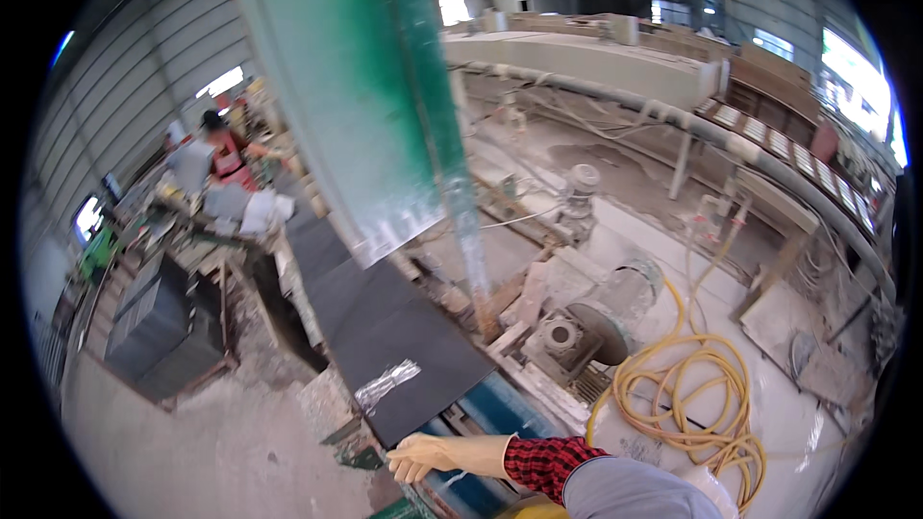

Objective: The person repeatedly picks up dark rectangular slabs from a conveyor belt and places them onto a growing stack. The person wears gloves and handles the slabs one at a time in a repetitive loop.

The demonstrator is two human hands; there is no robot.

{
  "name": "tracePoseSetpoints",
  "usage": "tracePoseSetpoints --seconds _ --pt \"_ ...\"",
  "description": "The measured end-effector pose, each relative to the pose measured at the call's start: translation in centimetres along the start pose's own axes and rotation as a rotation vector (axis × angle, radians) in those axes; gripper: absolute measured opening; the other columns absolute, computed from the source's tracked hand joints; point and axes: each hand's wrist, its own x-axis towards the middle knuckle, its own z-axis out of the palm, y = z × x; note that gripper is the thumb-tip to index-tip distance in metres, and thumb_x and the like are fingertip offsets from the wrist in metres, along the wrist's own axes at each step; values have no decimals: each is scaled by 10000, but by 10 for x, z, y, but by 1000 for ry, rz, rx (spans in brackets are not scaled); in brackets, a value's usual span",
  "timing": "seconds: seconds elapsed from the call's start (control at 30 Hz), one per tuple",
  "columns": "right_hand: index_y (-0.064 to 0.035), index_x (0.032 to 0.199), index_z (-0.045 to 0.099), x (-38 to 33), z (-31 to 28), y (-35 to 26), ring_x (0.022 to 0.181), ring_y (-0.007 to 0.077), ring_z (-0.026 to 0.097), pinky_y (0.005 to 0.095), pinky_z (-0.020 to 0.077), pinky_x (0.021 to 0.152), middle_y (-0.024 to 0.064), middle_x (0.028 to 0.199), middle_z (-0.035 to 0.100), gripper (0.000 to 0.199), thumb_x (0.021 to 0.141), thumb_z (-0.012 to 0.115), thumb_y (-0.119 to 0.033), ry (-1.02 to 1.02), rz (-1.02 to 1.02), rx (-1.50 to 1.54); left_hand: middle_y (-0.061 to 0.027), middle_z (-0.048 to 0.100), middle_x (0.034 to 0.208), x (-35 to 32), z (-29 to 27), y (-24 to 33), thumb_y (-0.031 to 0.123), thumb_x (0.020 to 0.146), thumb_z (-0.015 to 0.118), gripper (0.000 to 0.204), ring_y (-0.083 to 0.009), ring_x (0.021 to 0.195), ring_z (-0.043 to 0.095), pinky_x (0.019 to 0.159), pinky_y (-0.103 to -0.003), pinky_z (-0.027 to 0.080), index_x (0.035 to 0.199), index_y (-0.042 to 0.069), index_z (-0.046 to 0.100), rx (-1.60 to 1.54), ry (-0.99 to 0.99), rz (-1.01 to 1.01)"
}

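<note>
My right hand (423,457), in a cream rubber glove below a red-and-black checked cuff, reaches in from the lower right. Its fingers are curled and closed at the near left corner of a flat dark slab (409,351). Whether they grip the slab's corner or the frame beneath cannot be made out. The slab lies in a long dark row on a conveyor with blue rails (500,404). A crumpled, shiny silvery patch (387,385) shows on its top near the left edge. My left hand is out of view.
A tall green-and-white panel (356,86) stands over the line. To the right are a motor (615,303) and a coiled yellow hose (673,394) on the floor. Stacked dark slabs (163,327) stand at left. Another person (231,154) is farther along the line.
</note>
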Motion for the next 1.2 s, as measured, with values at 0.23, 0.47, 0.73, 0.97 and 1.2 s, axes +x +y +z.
tracePoseSetpoints --seconds 0.23,0.47,0.73,0.97,1.2 --pt "27 1058 648 85 78 107 643 130 547 256 427 546 79 828 627 324 998 615 -290 191 332 -219 -145 645 1236 -134 -126 -88 302 1003 597 571 -199 986 659 829 -350 558 1478 35 426 -169 366 37" --pt "55 1158 665 113 148 185 878 258 727 361 584 830 203 1077 727 403 1009 592 -312 348 478 -675 -119 633 1209 -264 -236 -202 177 985 630 616 -155 947 639 760 -262 539 1498 -45 371 -496 748 189" --pt "45 1170 642 142 168 323 844 284 737 372 616 740 209 1074 725 374 1001 616 -288 302 581 -687 -214 568 1410 -452 -335 -329 57 960 612 444 -328 1341 519 1140 -390 378 1387 -40 539 330 1686 293" --pt "61 1207 626 145 252 435 947 293 724 375 599 825 227 1080 716 349 1008 575 -222 294 626 -913 -231 555 1383 -531 -406 -394 222 871 670 514 -420 1294 491 1101 -505 368 1339 38 564 1021 1577 -38" --pt "-27 1005 627 195 231 534 645 157 516 298 390 505 72 801 534 286 1007 502 -284 -204 714 -344 -262 622 1276 -518 -478 -364 247 968 658 455 -392 1056 651 914 -498 538 1346 8 574 1309 1442 456"
